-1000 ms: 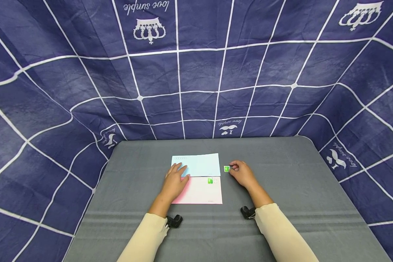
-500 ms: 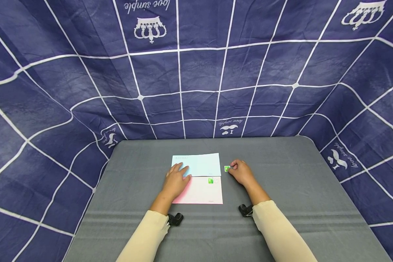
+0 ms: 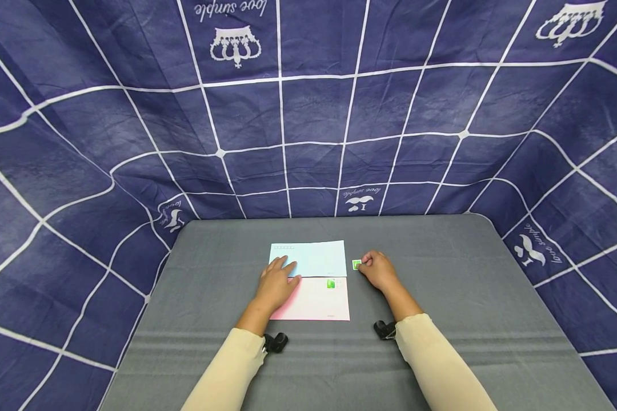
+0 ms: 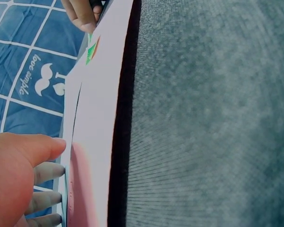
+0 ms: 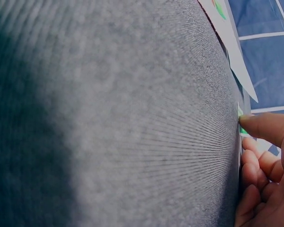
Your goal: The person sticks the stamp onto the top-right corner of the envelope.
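Observation:
My left hand (image 3: pixel 276 288) rests with spread fingers on the left part of a light blue envelope (image 3: pixel 319 258), its thumb over the seam with a pink-and-white envelope (image 3: pixel 313 302) lying in front. That nearer envelope bears a green stamp (image 3: pixel 331 283) at its upper right. To the right of both, my right hand (image 3: pixel 380 271) pinches another green stamp (image 3: pixel 356 265) with a white border by its right edge. In the right wrist view the thumb lies over this stamp (image 5: pixel 241 111), close to the cloth, and the other fingers are curled behind.
A grey cloth (image 3: pixel 442 274) covers the table under the envelopes. Dark blue fabric (image 3: pixel 313 114) with white lines hangs behind and at both sides. A black wrist camera (image 3: pixel 275 342) is strapped at the left sleeve, another black camera (image 3: pixel 384 329) at the right.
Both hands stay nearly in place. The right hand and forearm have shifted very slightly left, and the stamp remains at the right thumb.

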`<state>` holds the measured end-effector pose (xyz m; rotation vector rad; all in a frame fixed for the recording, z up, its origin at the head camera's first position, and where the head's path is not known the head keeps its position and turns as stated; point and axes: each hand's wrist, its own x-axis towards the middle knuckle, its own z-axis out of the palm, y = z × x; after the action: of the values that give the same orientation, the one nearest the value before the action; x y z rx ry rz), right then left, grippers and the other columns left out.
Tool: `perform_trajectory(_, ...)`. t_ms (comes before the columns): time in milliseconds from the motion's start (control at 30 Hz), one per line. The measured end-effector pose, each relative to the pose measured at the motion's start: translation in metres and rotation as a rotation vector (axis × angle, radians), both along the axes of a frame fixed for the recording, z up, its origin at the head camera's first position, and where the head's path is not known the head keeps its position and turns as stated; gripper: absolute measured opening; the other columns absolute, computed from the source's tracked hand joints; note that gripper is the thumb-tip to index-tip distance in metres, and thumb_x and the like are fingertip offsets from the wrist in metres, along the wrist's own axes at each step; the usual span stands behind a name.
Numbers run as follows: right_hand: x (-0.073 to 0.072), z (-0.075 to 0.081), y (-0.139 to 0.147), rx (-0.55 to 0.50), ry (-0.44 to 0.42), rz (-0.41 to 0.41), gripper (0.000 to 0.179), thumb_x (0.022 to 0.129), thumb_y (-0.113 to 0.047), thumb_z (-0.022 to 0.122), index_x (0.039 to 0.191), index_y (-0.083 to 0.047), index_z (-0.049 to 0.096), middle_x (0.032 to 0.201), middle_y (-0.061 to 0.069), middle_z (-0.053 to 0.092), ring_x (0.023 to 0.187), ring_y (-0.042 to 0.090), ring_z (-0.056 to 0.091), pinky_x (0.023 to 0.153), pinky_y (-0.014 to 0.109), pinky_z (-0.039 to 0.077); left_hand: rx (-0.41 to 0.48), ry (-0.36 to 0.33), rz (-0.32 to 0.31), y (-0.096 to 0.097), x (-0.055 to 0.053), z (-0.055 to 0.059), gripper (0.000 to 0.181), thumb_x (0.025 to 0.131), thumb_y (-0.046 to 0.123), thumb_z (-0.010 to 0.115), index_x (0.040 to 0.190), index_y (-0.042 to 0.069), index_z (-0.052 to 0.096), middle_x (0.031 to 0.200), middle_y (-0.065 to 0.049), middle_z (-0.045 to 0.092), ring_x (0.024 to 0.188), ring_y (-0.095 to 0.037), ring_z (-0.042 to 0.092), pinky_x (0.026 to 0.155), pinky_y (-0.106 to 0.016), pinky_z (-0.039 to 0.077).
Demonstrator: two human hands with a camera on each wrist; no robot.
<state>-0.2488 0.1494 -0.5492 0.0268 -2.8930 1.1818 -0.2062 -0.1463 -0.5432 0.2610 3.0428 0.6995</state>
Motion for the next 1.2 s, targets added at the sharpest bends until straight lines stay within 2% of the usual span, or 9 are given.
perform_trajectory(167, -0.0041, -0.0033, 0.0000, 0.027, -0.048, -0.016, 0.016, 0.087, -0.018, 0.073, 0.091, -0.005, 0.065, 0.085, 0.008, 0.058, 0.078, 0.024, 0.055, 0.072, 0.033, 0.042, 0.005, 0.009, -0.005, -0.0004, -0.0009, -0.0008, 0.049, 0.099, 0.035, 0.062, 0.142, 0.010, 0.060, 0.156, -0.018, 0.045, 0.148, -0.040, 0.037, 0.119, -0.061, 0.030)
perform_trajectory(600, -0.0048, -0.0020, 0.0019, 0.016, -0.046, -0.029, 0.010, 0.091, -0.016, 0.067, 0.090, -0.006, 0.066, 0.086, 0.008, 0.060, 0.077, 0.023, 0.058, 0.071, 0.034, 0.044, -0.004, 0.010, 0.001, -0.0019, -0.0017, -0.0047, 0.050, 0.099, 0.036, 0.061, 0.144, 0.014, 0.057, 0.159, -0.016, 0.042, 0.151, -0.037, 0.034, 0.121, -0.059, 0.028)
perform_trajectory(867, -0.0046, 0.0001, 0.0026, -0.034, -0.054, -0.050, 0.011, 0.091, -0.016, 0.067, 0.090, -0.005, 0.067, 0.084, 0.008, 0.063, 0.077, 0.021, 0.058, 0.071, 0.031, 0.043, -0.011, 0.000, 0.010, -0.0019, -0.0011, -0.0039, 0.050, 0.099, 0.035, 0.061, 0.145, 0.014, 0.057, 0.159, -0.016, 0.042, 0.151, -0.037, 0.034, 0.121, -0.059, 0.027)
perform_trajectory(1067, -0.0052, 0.0007, 0.0035, -0.070, -0.067, -0.062, 0.011, 0.091, -0.015, 0.068, 0.090, -0.004, 0.067, 0.082, 0.007, 0.065, 0.075, 0.018, 0.057, 0.070, 0.028, 0.042, -0.020, 0.026, -0.009, -0.0035, -0.0010, -0.0045, 0.048, 0.098, 0.033, 0.062, 0.143, 0.013, 0.060, 0.157, -0.017, 0.045, 0.148, -0.039, 0.037, 0.119, -0.061, 0.030)
perform_trajectory(1200, -0.0042, 0.0010, 0.0047, -0.083, -0.074, -0.062, 0.011, 0.090, -0.015, 0.067, 0.090, -0.004, 0.067, 0.081, 0.006, 0.064, 0.075, 0.017, 0.057, 0.070, 0.027, 0.042, -0.020, 0.015, -0.019, -0.0044, -0.0010, -0.0063, 0.048, 0.099, 0.033, 0.061, 0.143, 0.014, 0.059, 0.157, -0.017, 0.045, 0.149, -0.039, 0.037, 0.120, -0.059, 0.030)
